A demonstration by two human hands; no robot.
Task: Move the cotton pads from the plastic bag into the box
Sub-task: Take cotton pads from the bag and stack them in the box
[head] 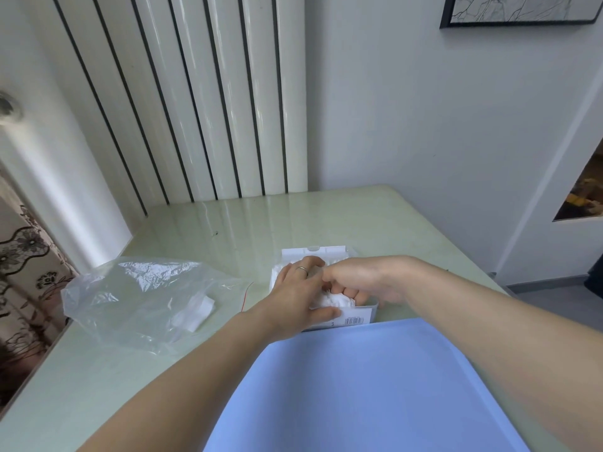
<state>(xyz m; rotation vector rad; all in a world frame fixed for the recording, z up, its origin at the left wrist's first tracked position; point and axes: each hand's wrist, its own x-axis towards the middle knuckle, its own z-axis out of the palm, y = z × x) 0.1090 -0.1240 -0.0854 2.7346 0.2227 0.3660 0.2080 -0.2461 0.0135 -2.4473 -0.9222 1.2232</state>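
A clear plastic bag (pixel 137 295) lies crumpled on the left of the pale green table, with a few white cotton pads (pixel 195 313) still inside. The white box (pixel 355 316) stands open in the middle, its lid (pixel 315 251) tipped back. My left hand (pixel 298 293) lies over the box's left side, fingers flat on the pads there and thumb on the near wall. My right hand (pixel 359 282) curls over the box and grips a bunch of cotton pads (pixel 336 301) inside it. Both hands hide most of the box's inside.
The table (pixel 228 230) meets a white ribbed radiator at the back and a wall on the right. A thin red thread (pixel 247 296) lies between bag and box. A blue garment (pixel 352 386) covers the near edge. A patterned curtain hangs at the far left.
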